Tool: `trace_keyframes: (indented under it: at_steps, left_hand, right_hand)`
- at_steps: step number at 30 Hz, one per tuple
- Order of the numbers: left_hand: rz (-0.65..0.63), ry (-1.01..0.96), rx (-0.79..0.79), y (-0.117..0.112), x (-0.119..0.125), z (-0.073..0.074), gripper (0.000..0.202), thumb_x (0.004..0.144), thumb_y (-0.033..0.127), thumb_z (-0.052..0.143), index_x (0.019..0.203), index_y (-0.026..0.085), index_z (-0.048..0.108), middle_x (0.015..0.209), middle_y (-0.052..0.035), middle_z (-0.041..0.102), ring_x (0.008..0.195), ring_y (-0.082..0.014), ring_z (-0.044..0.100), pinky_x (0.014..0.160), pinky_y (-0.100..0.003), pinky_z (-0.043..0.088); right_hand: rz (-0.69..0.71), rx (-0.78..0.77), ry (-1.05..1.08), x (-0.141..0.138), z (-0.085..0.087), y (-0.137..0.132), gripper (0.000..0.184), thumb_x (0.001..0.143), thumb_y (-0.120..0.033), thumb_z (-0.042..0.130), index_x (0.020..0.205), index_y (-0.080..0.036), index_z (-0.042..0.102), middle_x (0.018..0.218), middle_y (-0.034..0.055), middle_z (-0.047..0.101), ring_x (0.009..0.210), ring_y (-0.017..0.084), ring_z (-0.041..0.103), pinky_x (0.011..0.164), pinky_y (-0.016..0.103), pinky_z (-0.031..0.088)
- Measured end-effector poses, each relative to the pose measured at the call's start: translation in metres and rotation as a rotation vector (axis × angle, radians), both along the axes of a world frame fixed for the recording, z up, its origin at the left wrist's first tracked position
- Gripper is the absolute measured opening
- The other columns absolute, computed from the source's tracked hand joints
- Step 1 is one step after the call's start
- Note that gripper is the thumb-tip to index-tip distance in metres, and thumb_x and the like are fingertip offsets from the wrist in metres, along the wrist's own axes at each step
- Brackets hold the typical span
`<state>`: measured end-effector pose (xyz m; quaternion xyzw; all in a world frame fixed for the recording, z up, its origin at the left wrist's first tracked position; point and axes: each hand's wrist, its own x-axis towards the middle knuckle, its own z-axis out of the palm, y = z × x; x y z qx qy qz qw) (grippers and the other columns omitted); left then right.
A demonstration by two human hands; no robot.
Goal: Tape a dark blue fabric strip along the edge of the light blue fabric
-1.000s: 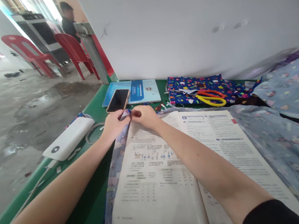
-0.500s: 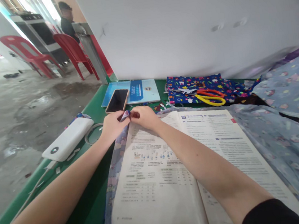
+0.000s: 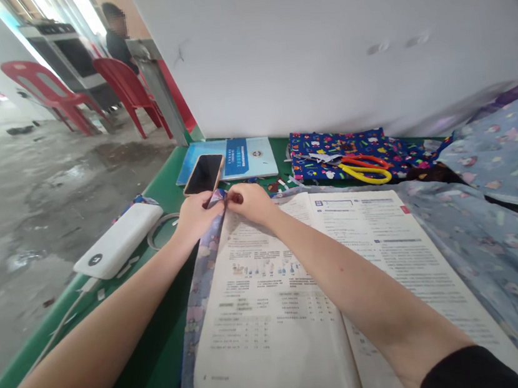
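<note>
An open book lies flat on a pale blue patterned cloth spread over the green table. At the book's far left corner, my left hand and my right hand meet. Both pinch a folded-up corner of the cloth between their fingertips, just above the page's corner. My right forearm stretches across the open pages.
A phone rests on a blue booklet at the back. Orange-and-yellow scissors lie on dark blue printed fabric. A white power bank with cable sits left. White wall behind; red chairs and a person stand beyond the table.
</note>
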<state>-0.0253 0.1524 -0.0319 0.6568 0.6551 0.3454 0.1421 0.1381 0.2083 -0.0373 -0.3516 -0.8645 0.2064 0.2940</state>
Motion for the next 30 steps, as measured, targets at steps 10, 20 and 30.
trace_keyframes:
  at_steps: [10, 20, 30]
  left_hand:
    - [-0.014, -0.070, -0.021, -0.002, -0.002, 0.000, 0.029, 0.077, 0.039, 0.056, 0.076, 0.013, 0.069, 0.068, -0.0015, 0.065, 0.063, -0.0149, 0.053, 0.057, -0.025, 0.035]
    - [-0.034, -0.042, 0.005, -0.003, -0.001, 0.002, 0.027, 0.076, 0.039, 0.056, 0.071, 0.014, 0.067, 0.061, 0.0008, 0.059, 0.060, -0.0135, 0.048, 0.052, -0.023, 0.031]
    - [-0.058, -0.035, -0.024, -0.002, 0.000, 0.001, 0.028, 0.079, 0.040, 0.054, 0.075, 0.014, 0.065, 0.067, -0.0003, 0.062, 0.061, -0.0140, 0.050, 0.056, -0.025, 0.033]
  right_hand:
    - [-0.010, 0.001, -0.027, 0.003, 0.004, -0.002, 0.022, 0.088, -0.031, 0.056, 0.091, -0.020, 0.074, 0.093, 0.0034, 0.072, 0.084, 0.017, 0.061, 0.072, 0.026, 0.039]
    - [0.015, 0.051, -0.077, 0.005, 0.011, -0.004, 0.022, 0.091, -0.027, 0.053, 0.092, -0.019, 0.073, 0.095, 0.0043, 0.069, 0.087, 0.016, 0.059, 0.075, 0.026, 0.037]
    - [0.008, 0.048, -0.014, 0.003, 0.008, -0.001, 0.017, 0.087, -0.025, 0.053, 0.086, -0.017, 0.068, 0.087, 0.0032, 0.067, 0.079, 0.015, 0.057, 0.071, 0.026, 0.037]
